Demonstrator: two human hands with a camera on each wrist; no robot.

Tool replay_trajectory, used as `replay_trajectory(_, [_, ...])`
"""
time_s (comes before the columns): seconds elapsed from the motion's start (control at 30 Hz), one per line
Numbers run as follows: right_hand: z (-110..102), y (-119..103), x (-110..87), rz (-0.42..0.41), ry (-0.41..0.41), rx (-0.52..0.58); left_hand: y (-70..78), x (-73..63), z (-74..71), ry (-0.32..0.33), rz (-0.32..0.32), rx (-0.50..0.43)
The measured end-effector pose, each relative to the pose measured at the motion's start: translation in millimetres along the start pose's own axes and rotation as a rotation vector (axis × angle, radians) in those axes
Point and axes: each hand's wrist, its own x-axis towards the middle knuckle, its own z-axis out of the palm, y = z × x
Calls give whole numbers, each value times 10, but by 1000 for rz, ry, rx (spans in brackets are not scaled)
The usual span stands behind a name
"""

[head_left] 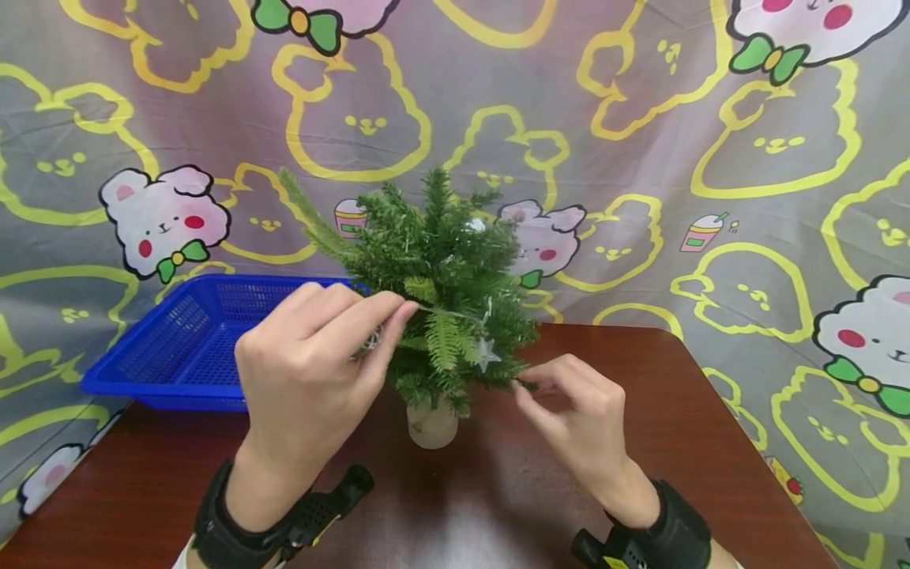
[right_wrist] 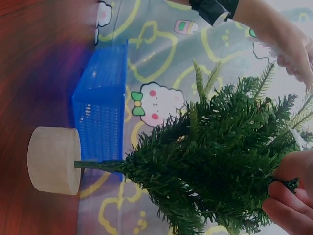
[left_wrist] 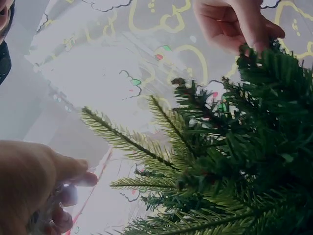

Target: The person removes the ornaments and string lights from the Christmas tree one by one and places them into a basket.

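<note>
A small artificial Christmas tree (head_left: 462, 261) stands upright on a round pale wooden base (right_wrist: 55, 160). My left hand (head_left: 313, 356) is at the tree's left front. Its thumb and forefinger pinch a thin, shiny star garland, whose strand runs across to the branches. Part of a shiny bundle (left_wrist: 44, 213) shows under the curled fingers. A silver star (head_left: 486, 355) hangs at the tree's front right, and lighter green sprigs (head_left: 444, 340) stick out nearby. My right hand (head_left: 579, 411) pinches a branch tip low on the right side, seen closely in the right wrist view.
To the left, behind my left hand, a blue plastic basket (head_left: 178, 387) sits on the brown table (head_left: 640, 379). A cartoon-printed cloth (head_left: 640, 166) hangs close behind the tree and along both sides of the table.
</note>
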Motion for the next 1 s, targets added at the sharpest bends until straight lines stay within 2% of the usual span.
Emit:
replay_trajectory(0.33, [37,-67,7,-29,2,33,-8,5,39,-85,33,19])
replay_trajectory(0.47, [46,-99,20,-34,0,41,1,24,30,-104,17,-18])
replay_trajectory(0.73, [73,-141,18,-40,-10,49,25,27,-8,-55,-24,-88])
replay_trajectory(1.0, [106,-166,19,-81,1,54,54,30,-9,-47,14,-110])
